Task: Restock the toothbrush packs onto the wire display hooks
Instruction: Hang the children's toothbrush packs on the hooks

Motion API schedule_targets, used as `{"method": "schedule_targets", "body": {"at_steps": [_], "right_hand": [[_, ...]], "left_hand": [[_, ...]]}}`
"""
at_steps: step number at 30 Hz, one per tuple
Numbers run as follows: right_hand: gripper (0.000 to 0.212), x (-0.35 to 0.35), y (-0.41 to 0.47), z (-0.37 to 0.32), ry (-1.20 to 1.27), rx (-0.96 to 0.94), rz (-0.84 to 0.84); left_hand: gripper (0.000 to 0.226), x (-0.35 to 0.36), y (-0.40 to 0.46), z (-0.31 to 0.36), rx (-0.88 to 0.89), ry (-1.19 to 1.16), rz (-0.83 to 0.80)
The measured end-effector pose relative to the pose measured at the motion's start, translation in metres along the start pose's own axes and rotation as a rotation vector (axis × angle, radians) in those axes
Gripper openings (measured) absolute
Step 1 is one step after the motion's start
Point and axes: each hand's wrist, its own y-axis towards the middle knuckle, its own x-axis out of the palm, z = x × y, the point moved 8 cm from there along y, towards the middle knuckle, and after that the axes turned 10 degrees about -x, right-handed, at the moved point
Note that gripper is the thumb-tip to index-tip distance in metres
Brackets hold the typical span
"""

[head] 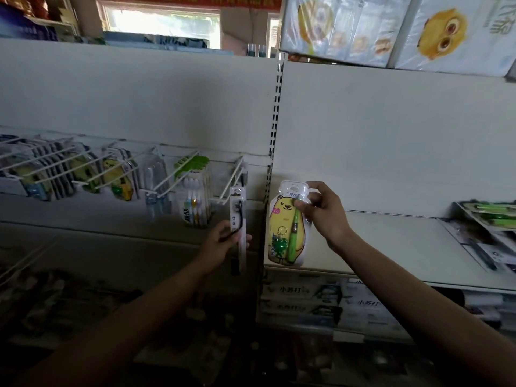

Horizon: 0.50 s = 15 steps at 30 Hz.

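Here, a person is standing at a white shop shelving unit, both arms reaching forward. The left hand (220,241) is gripping a slim black-and-white toothbrush pack (238,219) around its lower half, fingers curled about it, and is holding it upright just under the tip of the rightmost wire hook (231,181); whether its hang-hole is on the wire cannot be told. The right hand (325,212) is pinching a yellow cartoon-bear toothbrush pack (282,227) near its top right edge, thumb and fingers pressed on the clear blister, and is keeping it upright in front of the bare back panel, just right of the slotted upright post (275,129). Its lower end is hanging near the front edge of the grey shelf (391,241). To the left, a row of wire hooks is carrying other packs: a multi-brush pack with a green leaf header (195,191), a clear pack (156,182) and more yellow bear packs (118,177). At the shelf's right edge, green-and-white flat packs (488,216) are lying stacked. Overhead, large tissue bundles with an owl print (446,32) are sitting on the top shelf. Boxed goods (321,300) are filling the shelf below.
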Motion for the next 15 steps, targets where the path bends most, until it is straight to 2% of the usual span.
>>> {"method": "schedule_targets", "body": {"at_steps": [7, 15], "right_hand": [[0.031, 0.0, -0.004, 0.004, -0.008, 0.027, -0.011], [0.029, 0.004, -0.009, 0.005, -0.02, 0.033, -0.024]], "left_hand": [[0.018, -0.007, 0.004, 0.002, 0.041, -0.007, 0.035], [0.016, -0.025, 0.017, -0.007, -0.009, 0.024, 0.057]]}}
